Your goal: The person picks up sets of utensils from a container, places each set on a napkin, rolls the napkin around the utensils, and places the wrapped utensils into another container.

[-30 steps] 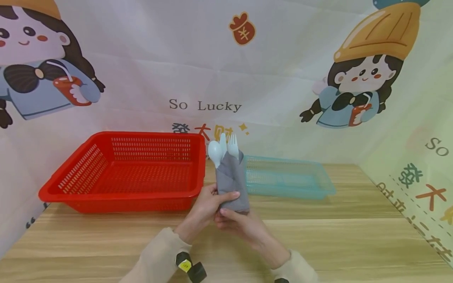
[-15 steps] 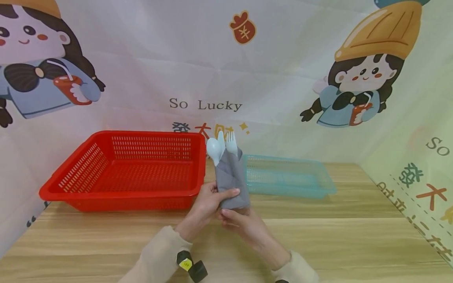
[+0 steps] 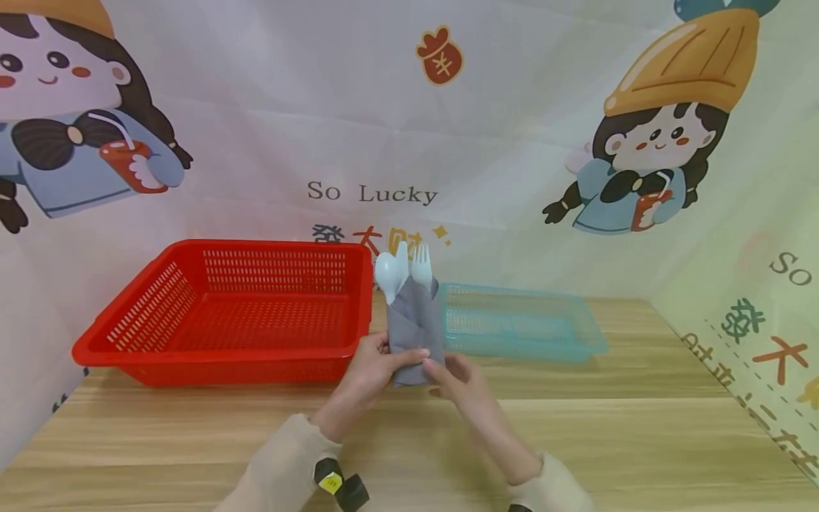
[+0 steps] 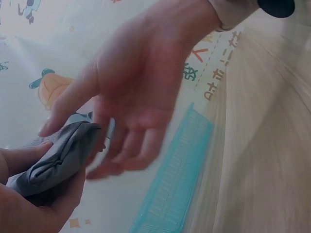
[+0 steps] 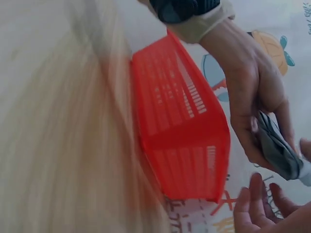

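In the head view, a grey cloth napkin is folded into a pouch and held up off the table. From its top stick out a white plastic spoon, a white knife and a white fork. My left hand grips the pouch near its lower end, thumb across the front. My right hand is at the pouch's lower right, its thumb tip right at the cloth. The left wrist view shows this right hand with fingers spread loosely around the napkin's end, not closed on it.
A red plastic basket stands on the left of the wooden table. Behind the hands to the right lies a flatter, translucent teal basket. A printed cloth hangs across the back and sides.
My right hand has come away from under the pouch's bottom end to its right side, its hold loosened. The left hand keeps its grip; the pouch has tilted slightly.
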Motion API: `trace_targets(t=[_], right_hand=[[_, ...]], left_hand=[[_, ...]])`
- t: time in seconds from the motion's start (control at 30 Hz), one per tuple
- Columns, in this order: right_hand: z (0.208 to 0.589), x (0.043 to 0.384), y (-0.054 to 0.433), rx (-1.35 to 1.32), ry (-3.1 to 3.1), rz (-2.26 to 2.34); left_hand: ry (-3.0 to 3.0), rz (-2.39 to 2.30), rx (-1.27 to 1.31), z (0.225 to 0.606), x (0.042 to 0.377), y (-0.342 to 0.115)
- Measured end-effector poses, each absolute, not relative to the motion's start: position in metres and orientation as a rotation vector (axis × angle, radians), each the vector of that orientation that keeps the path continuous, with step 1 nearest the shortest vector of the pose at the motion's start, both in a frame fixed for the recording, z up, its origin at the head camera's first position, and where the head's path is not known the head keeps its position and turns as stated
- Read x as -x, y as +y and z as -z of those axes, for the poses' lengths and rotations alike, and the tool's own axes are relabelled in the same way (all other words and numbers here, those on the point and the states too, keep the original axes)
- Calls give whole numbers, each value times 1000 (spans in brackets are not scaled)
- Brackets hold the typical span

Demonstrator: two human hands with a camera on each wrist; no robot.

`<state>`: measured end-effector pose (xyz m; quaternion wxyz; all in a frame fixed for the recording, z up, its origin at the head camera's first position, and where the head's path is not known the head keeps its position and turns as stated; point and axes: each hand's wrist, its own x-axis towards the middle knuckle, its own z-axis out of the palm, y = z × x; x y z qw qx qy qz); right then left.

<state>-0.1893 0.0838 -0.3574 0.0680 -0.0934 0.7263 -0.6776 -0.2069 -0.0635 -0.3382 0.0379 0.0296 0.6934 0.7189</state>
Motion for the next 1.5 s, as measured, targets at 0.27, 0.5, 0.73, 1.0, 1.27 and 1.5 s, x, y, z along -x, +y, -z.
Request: trace_targets(t=[0.27,0.5,0.73,1.0,1.27,1.5], right_hand=[[349,190,91,271,2477,2011],[348,188,93,326,2417,2053],[344,187,90,253,2401,2074],[345,186,86,235,2453,2135],[348,183,83,191,2523,2146],[351,183,85,182,2473,2168]], left_hand=[[2184,-2068,-148,338,207,-66],[2271,-1986,-188,337,208,-68],[2239,-1960,-220,340,208,-71],[2207,-2009,-249,344,207,-69],[2187,-2141,-123,344,202,-62],[2207,-2122,-82,342,201,-64]])
